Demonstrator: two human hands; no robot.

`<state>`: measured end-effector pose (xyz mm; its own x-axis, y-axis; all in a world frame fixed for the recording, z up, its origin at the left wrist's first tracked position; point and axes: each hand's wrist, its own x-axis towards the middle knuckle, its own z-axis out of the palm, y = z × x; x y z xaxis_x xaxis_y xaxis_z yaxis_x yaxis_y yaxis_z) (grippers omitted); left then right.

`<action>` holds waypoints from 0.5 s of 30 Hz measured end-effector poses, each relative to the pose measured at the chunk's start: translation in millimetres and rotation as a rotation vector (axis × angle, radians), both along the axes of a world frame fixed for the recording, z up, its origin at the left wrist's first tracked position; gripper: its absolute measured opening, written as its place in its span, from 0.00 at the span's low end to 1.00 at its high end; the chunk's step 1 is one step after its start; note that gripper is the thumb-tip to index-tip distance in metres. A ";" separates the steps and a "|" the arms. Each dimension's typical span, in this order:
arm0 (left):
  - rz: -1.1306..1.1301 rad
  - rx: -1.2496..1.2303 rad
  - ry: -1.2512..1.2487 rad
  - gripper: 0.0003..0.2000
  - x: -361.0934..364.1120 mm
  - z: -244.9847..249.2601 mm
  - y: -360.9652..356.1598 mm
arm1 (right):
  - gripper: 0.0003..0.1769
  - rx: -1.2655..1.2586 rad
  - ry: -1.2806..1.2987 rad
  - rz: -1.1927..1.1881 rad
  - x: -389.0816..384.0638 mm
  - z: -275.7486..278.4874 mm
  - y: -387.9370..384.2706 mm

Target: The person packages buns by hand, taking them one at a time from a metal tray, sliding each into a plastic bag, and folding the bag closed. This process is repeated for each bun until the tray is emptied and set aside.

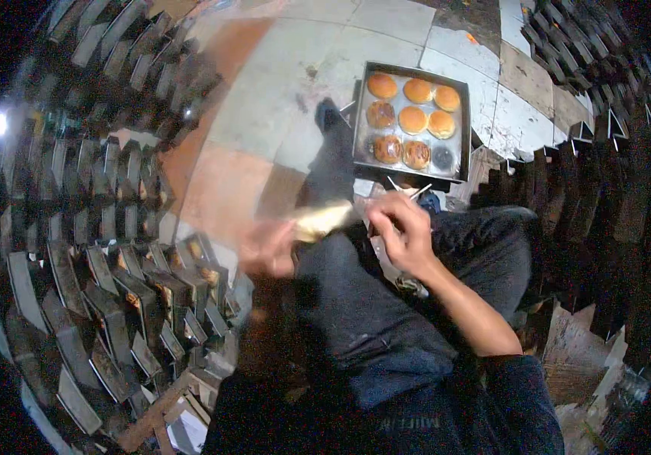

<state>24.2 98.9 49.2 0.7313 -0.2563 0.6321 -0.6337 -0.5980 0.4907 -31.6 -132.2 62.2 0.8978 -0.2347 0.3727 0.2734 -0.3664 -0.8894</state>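
Motion smears my left hand (268, 246), but its fingers are closed on a pale yellow bread-like piece (325, 220) over my lap. Just to the right, my right hand (403, 231) pinches what looks like a clear plastic bag (384, 259), which trails below the fingers. Beyond my hands is a square metal tray (358, 114) holding several round buns. Some are plain golden, like the bun (418, 91) in the back row; others look shiny and dark-streaked, like the bun (387, 149) at front left. A dark round mark shows in the tray's front right corner.
Stacked dark metal pans (105, 288) line the left side. More pans (583, 182) stand close on the right and at the far right. The tiled floor (253, 98) stretches ahead. Torn cardboard (579, 349) lies at lower right.
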 end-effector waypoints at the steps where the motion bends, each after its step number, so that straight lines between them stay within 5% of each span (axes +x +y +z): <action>1: 0.003 -0.001 -0.003 0.07 3.0 -9.9 0.6 | 0.05 0.038 -0.045 0.022 -1.0 -8.1 1.3; 4: 0.118 0.115 -0.102 0.06 -26.9 -26.1 23.6 | 0.09 0.009 -0.131 0.034 -0.5 -1.1 6.5; 6: -0.280 -0.022 0.313 0.06 -23.1 -35.8 42.7 | 0.08 -0.146 -0.159 -0.027 2.2 -9.4 3.7; 7: -0.254 -0.446 -0.002 0.06 -18.4 -62.2 6.2 | 0.08 -0.153 -0.159 -0.024 9.0 -13.5 4.0; 8: -0.249 -0.450 0.009 0.06 -16.5 -60.8 -6.6 | 0.07 -0.203 -0.208 0.004 19.3 -16.1 7.6; 10: 0.035 -0.126 0.260 0.08 -13.4 -37.9 -21.0 | 0.04 -0.276 -0.273 0.030 44.1 -14.3 15.9; 12: -0.040 -0.133 0.268 0.09 7.6 -13.5 -23.9 | 0.06 -0.079 -0.242 -0.306 68.4 -11.6 11.4; 14: 0.303 -0.525 0.850 0.06 7.2 -6.6 -20.4 | 0.09 -0.103 -0.080 -0.372 53.3 -11.3 6.4; 15: 0.196 -0.297 0.418 0.04 -11.7 -62.5 5.0 | 0.11 -0.072 0.007 -0.394 30.0 -17.3 15.5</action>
<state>12.5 103.9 -13.2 0.9519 0.0551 0.3014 -0.2389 -0.4826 0.8426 -1.6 -116.7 44.8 0.7469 -0.5350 0.3949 0.0934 -0.5037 -0.8588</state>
